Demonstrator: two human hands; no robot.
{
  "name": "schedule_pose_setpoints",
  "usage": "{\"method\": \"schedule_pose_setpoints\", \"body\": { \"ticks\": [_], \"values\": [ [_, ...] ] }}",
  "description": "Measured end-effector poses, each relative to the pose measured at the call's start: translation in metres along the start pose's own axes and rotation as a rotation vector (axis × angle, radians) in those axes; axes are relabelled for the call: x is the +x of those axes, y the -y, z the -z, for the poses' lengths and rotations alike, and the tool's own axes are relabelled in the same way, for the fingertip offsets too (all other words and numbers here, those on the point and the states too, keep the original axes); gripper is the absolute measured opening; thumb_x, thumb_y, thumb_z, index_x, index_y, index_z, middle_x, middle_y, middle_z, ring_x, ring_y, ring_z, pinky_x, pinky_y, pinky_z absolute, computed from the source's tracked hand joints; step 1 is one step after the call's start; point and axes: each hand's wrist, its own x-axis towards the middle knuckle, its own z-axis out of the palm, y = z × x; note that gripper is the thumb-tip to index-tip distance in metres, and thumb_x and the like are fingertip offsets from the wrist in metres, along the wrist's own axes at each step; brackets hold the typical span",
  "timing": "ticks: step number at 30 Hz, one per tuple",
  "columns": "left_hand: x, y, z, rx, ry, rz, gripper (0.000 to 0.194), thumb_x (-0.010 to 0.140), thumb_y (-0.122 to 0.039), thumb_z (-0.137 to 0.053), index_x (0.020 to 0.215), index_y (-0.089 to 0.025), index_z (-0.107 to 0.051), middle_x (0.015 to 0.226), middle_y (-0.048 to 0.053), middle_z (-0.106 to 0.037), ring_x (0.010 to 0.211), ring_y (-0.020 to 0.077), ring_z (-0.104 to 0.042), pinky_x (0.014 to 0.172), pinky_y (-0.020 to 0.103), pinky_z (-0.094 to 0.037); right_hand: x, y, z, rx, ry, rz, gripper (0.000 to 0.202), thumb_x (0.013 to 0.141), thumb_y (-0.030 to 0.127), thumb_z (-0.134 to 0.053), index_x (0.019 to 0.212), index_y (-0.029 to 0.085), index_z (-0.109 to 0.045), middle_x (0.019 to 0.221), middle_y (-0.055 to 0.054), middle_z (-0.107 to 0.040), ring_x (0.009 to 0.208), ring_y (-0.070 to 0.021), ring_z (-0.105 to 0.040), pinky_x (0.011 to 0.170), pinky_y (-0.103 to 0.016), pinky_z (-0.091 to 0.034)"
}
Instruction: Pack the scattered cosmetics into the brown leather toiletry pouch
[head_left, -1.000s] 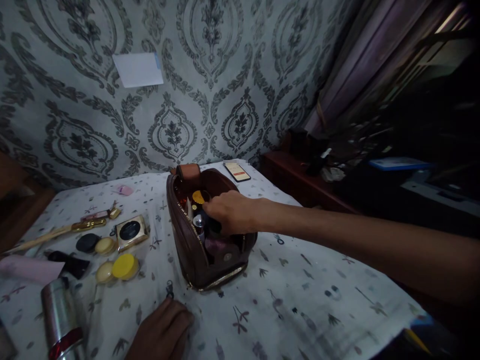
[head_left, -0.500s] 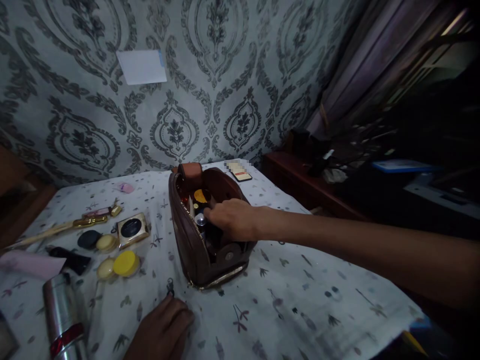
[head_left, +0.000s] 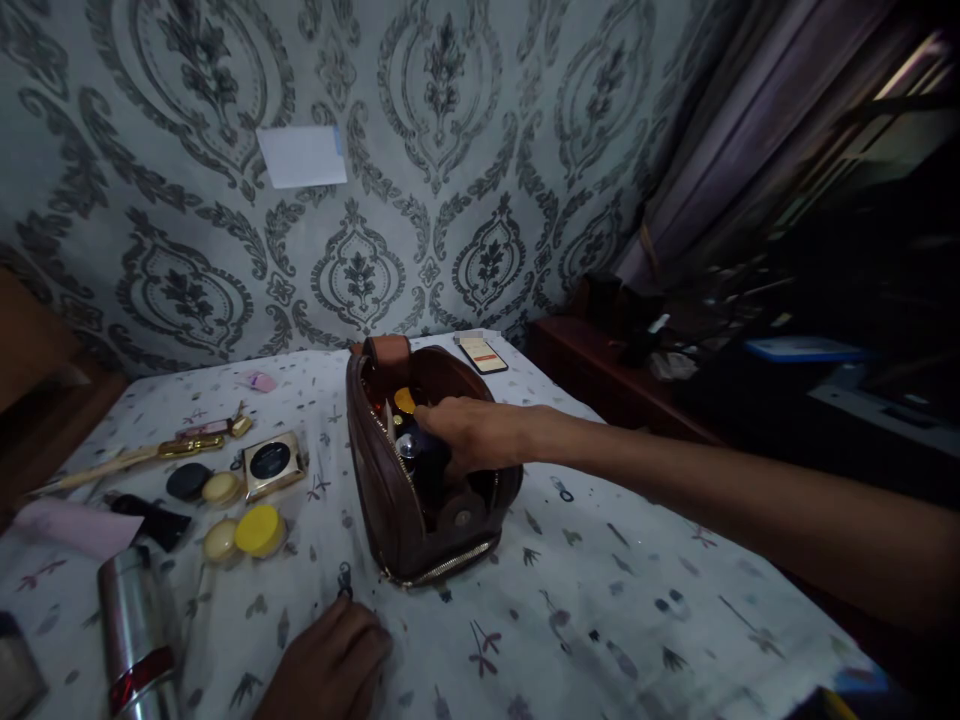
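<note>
In the head view, the brown bag [head_left: 384, 515] stands unzipped on the patterned cloth [head_left: 600, 610], bottles and a yellow lid [head_left: 406, 400] showing inside. The right hand [head_left: 480, 435] reaches into it over the near right rim, fingers bent; whether they grip anything I cannot tell. The left hand [head_left: 334, 660] rests on the cloth in front, fingers loosely curled, their tips hidden. Left of the bag lie a compact [head_left: 274, 465], a yellow jar [head_left: 260, 531], a pink tube [head_left: 79, 528] and a silver bottle [head_left: 131, 610]; a phone [head_left: 484, 355] lies behind it
</note>
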Motion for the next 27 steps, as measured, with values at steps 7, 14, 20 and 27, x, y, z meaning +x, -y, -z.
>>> {"method": "schedule_pose_setpoints", "body": {
  "ticks": [7, 14, 20, 27],
  "values": [
    [-0.002, 0.001, -0.007, -0.088, -0.037, 0.042, 0.021, 0.094, -0.009, -0.041, 0.095, -0.019, -0.059, 0.078, 0.003, -0.065, 0.069, 0.0146, -0.061, 0.067, 0.022, -0.055, -0.013, 0.003, 0.001, -0.134, -0.12, 0.009, 0.022, 0.087, 0.012, -0.056, 0.105, 0.015, -0.069, 0.103, -0.014, -0.072, 0.097, -0.0274, -0.069, 0.07, -0.029, -0.043],
    [-0.007, 0.0, -0.006, -0.278, -0.039, 0.206, 0.017, 0.099, -0.02, -0.041, 0.1, -0.022, -0.058, 0.08, 0.003, -0.065, 0.072, 0.0138, -0.063, 0.064, 0.02, -0.053, -0.046, 0.015, -0.011, -0.076, -0.081, 0.055, 0.024, 0.098, 0.026, -0.05, 0.092, 0.015, -0.071, 0.087, -0.012, -0.072, 0.084, -0.0255, -0.07, 0.062, -0.029, -0.038],
    [0.009, 0.0, 0.012, -0.256, 0.03, 0.303, 0.016, 0.098, -0.022, -0.046, 0.1, -0.023, -0.061, 0.086, 0.003, -0.068, 0.078, 0.0146, -0.067, 0.069, 0.02, -0.055, -0.043, 0.016, -0.011, -0.075, -0.126, 0.046, 0.016, 0.092, 0.018, -0.06, 0.1, 0.011, -0.071, 0.1, -0.016, -0.073, 0.095, -0.0283, -0.07, 0.068, -0.029, -0.043],
    [0.017, 0.008, 0.0, -0.281, -0.045, 0.293, 0.018, 0.098, -0.021, -0.043, 0.094, -0.022, -0.06, 0.079, 0.001, -0.069, 0.069, 0.0117, -0.067, 0.065, 0.017, -0.054, -0.004, 0.023, -0.012, -0.177, -0.001, 0.039, 0.031, 0.089, 0.028, -0.068, 0.107, 0.004, -0.073, 0.107, -0.022, -0.073, 0.105, -0.0326, -0.07, 0.077, -0.033, -0.052]
  ]
}}
